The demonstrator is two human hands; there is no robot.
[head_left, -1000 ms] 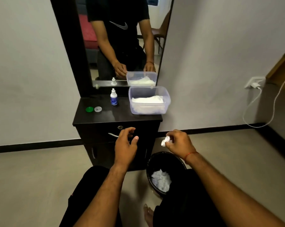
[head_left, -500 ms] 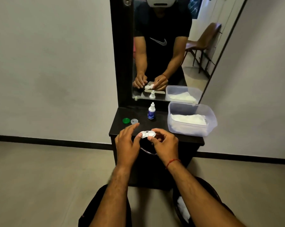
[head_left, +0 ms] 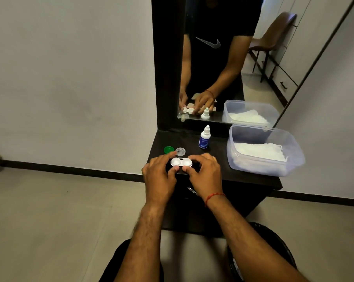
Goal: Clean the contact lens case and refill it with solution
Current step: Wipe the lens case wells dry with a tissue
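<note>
Light here is dim and flat, brightest in the mirror point(head_left: 263, 64), where a brighter room shows. The black cabinet top point(head_left: 218, 148) loses detail in shadow; the white lens case point(head_left: 181, 162) I pinch looks nearly washed out. Straight lines bow at the edges, and everything is slightly soft.
</note>
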